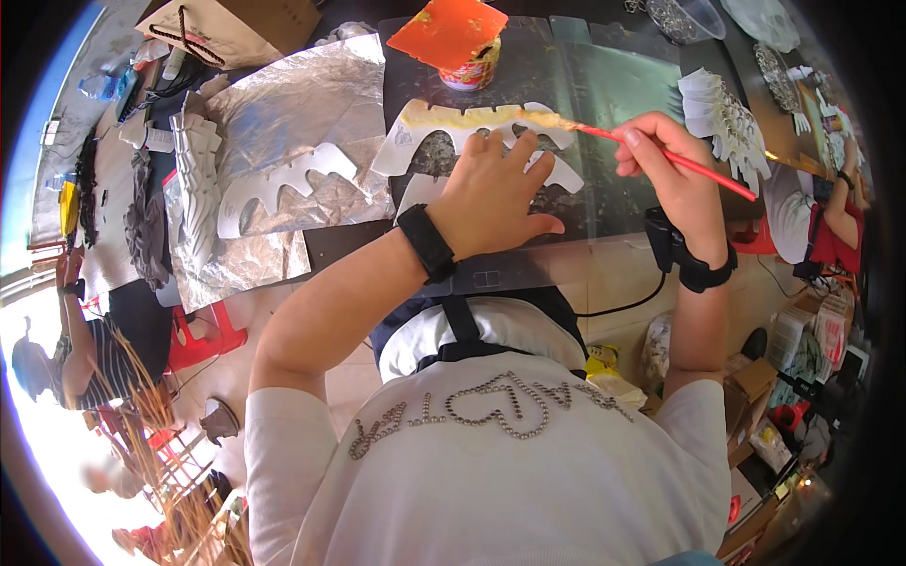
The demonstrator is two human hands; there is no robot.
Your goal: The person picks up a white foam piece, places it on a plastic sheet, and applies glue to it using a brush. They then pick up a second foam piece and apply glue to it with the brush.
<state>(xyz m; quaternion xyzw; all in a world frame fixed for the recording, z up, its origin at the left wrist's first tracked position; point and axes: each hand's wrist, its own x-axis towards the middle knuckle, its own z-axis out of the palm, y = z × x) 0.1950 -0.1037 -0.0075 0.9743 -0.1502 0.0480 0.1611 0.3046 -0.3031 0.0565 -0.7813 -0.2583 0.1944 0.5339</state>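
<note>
My right hand [665, 160] is closed around a thin red-handled brush [694, 168]. Its tip touches a white scalloped cut-out piece [401, 143] whose upper edge is coated with a yellowish paste [458, 117]. My left hand [495, 198] lies with fingers spread over the lower part of this piece, pressing nothing between its fingers. Partly under that hand shows another white piece [420, 191]. Behind the pieces stands a paste-smeared tub [470, 71], with an orange card [444, 33] resting on its top.
On the left, silvery foil sheets [311, 94] carry a white cut-out [288, 189] beside a stack of curved white pieces [195, 179]. More white pieces [717, 118] are heaped at the right. A plastic bowl [684, 21] stands farther back. Other people work at both sides.
</note>
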